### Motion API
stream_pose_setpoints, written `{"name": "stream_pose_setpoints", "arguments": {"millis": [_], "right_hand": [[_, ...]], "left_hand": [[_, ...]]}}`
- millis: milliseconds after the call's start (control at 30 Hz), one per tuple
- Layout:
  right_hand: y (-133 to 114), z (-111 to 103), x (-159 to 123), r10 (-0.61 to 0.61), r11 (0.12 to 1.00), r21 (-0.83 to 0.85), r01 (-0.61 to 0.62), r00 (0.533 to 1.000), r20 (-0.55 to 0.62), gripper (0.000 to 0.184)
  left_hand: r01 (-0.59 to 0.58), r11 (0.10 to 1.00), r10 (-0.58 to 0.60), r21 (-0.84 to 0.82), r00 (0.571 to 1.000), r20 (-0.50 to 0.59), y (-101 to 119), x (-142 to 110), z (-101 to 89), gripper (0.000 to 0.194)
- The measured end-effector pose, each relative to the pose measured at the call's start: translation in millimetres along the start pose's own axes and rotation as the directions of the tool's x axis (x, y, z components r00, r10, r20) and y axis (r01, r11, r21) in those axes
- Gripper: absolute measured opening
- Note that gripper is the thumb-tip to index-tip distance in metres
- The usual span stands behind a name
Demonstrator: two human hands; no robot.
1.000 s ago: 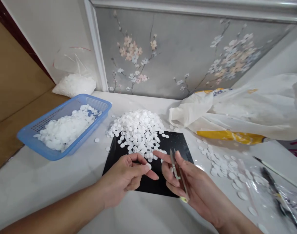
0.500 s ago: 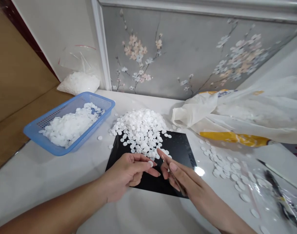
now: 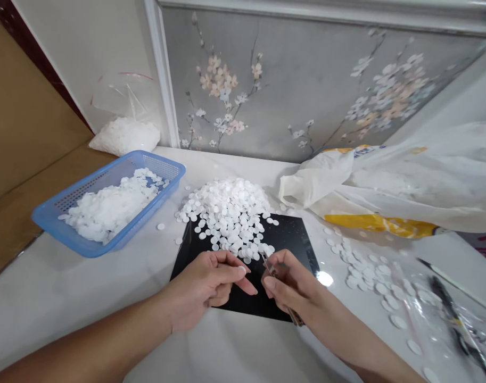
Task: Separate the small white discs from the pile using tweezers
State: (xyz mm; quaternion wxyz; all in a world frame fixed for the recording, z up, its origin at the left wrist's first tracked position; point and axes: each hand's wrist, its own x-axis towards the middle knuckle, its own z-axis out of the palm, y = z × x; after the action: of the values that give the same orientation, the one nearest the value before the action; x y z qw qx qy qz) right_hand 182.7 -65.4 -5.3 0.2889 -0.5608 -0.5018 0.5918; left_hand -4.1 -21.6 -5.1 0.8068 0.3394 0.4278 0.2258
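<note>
Between the thumb and forefinger of my left hand [image 3: 214,282] is a small white disc [image 3: 241,270], its other fingers loosely curled. My right hand [image 3: 293,287] is closed around a slim metal tool [image 3: 294,317] with a thin tip, its kind unclear; that tip is close to the near edge of the disc heap. Both hands hover above a glossy black board [image 3: 294,239]. A large heap of white discs [image 3: 230,207] covers the board's far part and spills onto the white table behind.
On the left stands a blue perforated basket [image 3: 147,215] with many discs inside. Behind it sits a clear bag of white pieces [image 3: 126,135]. A white-and-yellow plastic bag [image 3: 386,181] lies at right, with loose discs [image 3: 366,274] and a black-handled tool [image 3: 446,298] in front.
My right forefinger, stretched out along the tool before, is now bent around it. The left hand keeps its pinch on the disc, and the whole view has shifted slightly.
</note>
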Motion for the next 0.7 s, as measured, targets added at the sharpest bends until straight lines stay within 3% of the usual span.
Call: {"name": "stream_pose_setpoints", "arguments": {"millis": [100,200,700], "right_hand": [[3.2,1.8,0.2,-0.149,0.967,-0.222,0.124,0.984,-0.101,0.025],[3.0,4.1,-0.3,-0.205,0.924,-0.349,0.154,0.972,-0.114,0.020],[4.4,2.5,-0.1,-0.309,0.844,-0.466,0.265,0.951,-0.019,0.013]], "left_hand": [[0.002,1.000,-0.002,-0.001,1.000,-0.002,1.0,-0.6,0.9,0.013],[-0.003,1.000,0.003,0.010,1.000,-0.001,1.8,-1.4,2.3,0.013],[-0.012,0.994,0.011,0.109,1.000,0.012,1.0,-3.6,0.6,0.017]]}}
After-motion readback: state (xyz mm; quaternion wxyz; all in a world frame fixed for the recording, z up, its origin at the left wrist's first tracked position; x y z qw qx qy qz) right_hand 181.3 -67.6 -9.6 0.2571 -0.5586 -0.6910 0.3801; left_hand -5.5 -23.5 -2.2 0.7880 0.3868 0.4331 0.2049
